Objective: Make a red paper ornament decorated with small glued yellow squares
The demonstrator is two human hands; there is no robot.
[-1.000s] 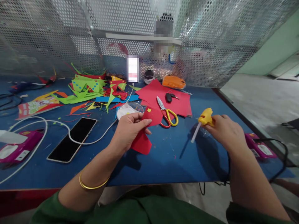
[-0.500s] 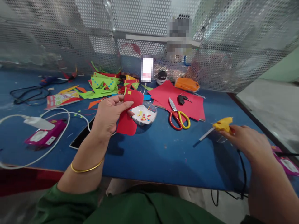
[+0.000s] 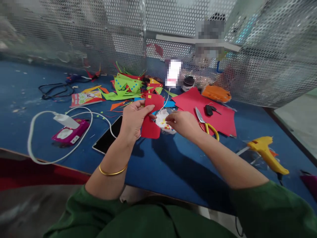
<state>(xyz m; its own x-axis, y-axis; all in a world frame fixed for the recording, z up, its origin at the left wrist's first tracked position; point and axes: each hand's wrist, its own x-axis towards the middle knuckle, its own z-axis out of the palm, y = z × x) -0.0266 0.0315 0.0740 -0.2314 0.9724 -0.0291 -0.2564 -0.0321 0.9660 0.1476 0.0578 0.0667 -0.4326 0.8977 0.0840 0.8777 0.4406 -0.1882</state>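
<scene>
1. Well to the left of the bowl [image 3: 161,116], I see a black cable [image 3: 55,93] lying looped on the blue table [image 3: 153,167].
2. Left of the bowl and closer to the worker is a purple power strip [image 3: 74,133], with a white plug [image 3: 66,121] on it and a white lead looping round.
3. Left of the bowl and a bit beyond it lies a printed packet [image 3: 86,98].
4. Nearer than the bowl, on its left, a dark phone [image 3: 109,137] shows partly behind the left arm.
5. Beyond the bowl, to its left, green cut-outs [image 3: 125,85] with blue dots lie heaped.
6. Just left of the bowl is the left hand [image 3: 133,117], thumb and fingers pinching a red piece [image 3: 151,130] that bears a yellow square [image 3: 149,96]. The red piece is held up beside the bowl's left rim.
7. The bowl itself has a white lining and small coloured bits [image 3: 168,127].
8. At the bowl's right side, the right hand [image 3: 182,123] reaches in, fingertips drawn together; I can't tell whether they grip a bit.
9. Right of the bowl and beyond it lie red sheets [image 3: 189,98], with keys [image 3: 209,110] and part of the scissors [image 3: 200,117] on top.
10. Well right of the bowl lies a yellow glue gun [image 3: 267,152].
</scene>
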